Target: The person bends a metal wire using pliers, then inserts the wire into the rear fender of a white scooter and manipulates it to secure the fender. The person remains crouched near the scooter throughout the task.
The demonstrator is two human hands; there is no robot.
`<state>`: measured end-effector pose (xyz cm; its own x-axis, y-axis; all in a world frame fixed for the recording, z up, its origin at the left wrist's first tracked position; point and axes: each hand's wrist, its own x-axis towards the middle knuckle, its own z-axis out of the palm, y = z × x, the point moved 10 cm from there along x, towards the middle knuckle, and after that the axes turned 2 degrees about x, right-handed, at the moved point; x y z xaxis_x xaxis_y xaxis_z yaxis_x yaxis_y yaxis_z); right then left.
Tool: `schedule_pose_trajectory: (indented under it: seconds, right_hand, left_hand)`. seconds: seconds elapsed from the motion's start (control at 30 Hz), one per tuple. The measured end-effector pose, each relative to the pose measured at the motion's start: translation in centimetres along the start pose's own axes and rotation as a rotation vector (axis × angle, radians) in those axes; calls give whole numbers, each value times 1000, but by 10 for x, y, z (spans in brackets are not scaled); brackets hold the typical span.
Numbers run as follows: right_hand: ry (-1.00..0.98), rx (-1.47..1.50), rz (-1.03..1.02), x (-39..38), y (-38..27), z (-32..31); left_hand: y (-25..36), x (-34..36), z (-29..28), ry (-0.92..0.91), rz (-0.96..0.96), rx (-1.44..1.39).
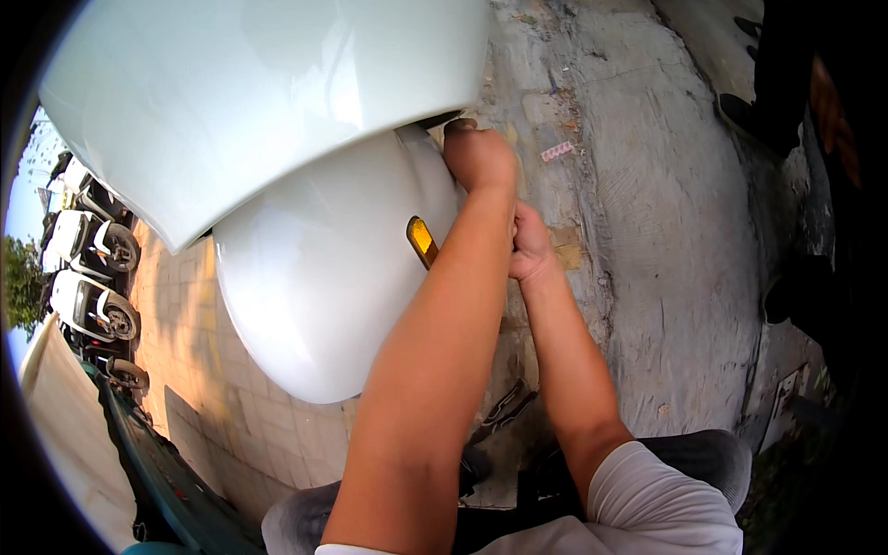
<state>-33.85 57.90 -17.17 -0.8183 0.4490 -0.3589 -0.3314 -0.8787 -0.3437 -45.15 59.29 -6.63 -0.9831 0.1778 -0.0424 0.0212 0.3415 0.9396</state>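
A white scooter's front panel point(268, 83) fills the upper left, with a rounded white front fender point(305, 277) below it. An amber reflector point(422, 240) in a dark surround sits on the fender beside my left forearm. My left hand point(483, 159) is closed at the panel's lower right edge, by a dark gap; its fingertips are in shadow, and what they grip is hidden. My right hand point(530, 245) is closed just below and to the right of it, fingers curled beside the left wrist. What it holds is out of sight behind my left arm.
Several parked scooters point(79, 301) stand at the far left on brick paving point(213, 416). At the right, people in dark clothes stand near, one dark shoe point(740, 116) showing. A pink blister pack point(557, 151) lies on the rough concrete point(666, 277). My grey-clad knees flank my arms.
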Motion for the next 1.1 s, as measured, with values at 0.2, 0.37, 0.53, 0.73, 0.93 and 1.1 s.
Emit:
schedule_pose_trajectory:
  seconds: [0.2,0.37,0.53,0.73,0.93,1.1]
  right_hand:
    - [300,-1323,-1164,-76,-67,74]
    - [269,-1337,-954,-52,-57,56]
    - [204,-920,-842,-39,-59,34]
    - [292,-909,-768,-35,-61,29]
    - [324,-906,-827,-48,-68,42]
    - [315,-1109,-1065,-55,-64,55]
  left_hand:
    - [12,-5,-4,-1,20,123]
    - [14,-5,-1,-15,42,103]
    - [14,-4,7,-89,119,247]
    - [30,4,5,-35,88,366]
    - [42,0,-8,79,193,331]
    - [42,3,-10,121,227,343]
